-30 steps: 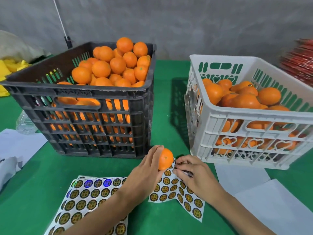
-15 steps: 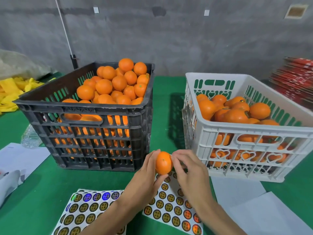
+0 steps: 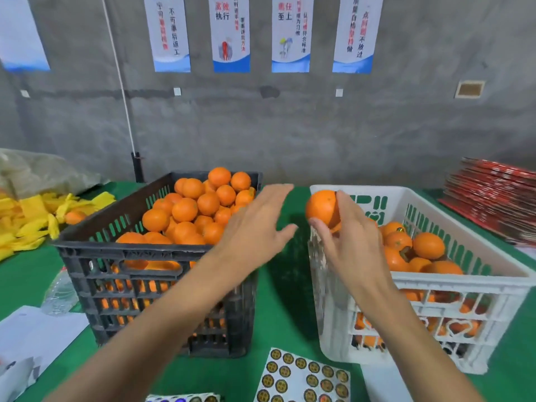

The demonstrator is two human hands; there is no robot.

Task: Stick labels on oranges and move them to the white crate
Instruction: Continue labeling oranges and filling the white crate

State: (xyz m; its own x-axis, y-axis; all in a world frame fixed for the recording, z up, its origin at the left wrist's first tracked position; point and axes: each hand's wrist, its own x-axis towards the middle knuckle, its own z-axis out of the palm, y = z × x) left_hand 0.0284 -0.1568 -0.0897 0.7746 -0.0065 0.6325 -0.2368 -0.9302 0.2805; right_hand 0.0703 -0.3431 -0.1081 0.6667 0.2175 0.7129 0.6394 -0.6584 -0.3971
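Observation:
My right hand (image 3: pixel 346 239) grips an orange (image 3: pixel 321 208) and holds it in the air at the left rim of the white crate (image 3: pixel 464 281), which has several oranges inside. My left hand (image 3: pixel 258 224) is empty, fingers spread, hovering over the right edge of the black crate (image 3: pixel 130 253) piled with oranges (image 3: pixel 200 204). A label sheet (image 3: pixel 304 378) with round gold stickers lies on the green table below the hands. Whether the held orange bears a label cannot be seen.
Yellow bags (image 3: pixel 32 219) lie at the far left. White paper sheets (image 3: pixel 32 332) sit at the left front. A stack of red cartons (image 3: pixel 493 198) stands at the right back. A second sticker sheet (image 3: pixel 185 398) peeks in at the bottom edge.
Both hands have risen from the label sheet. The orange has passed from my left hand to my right hand and moved up toward the white crate. My left hand has let go and opened.

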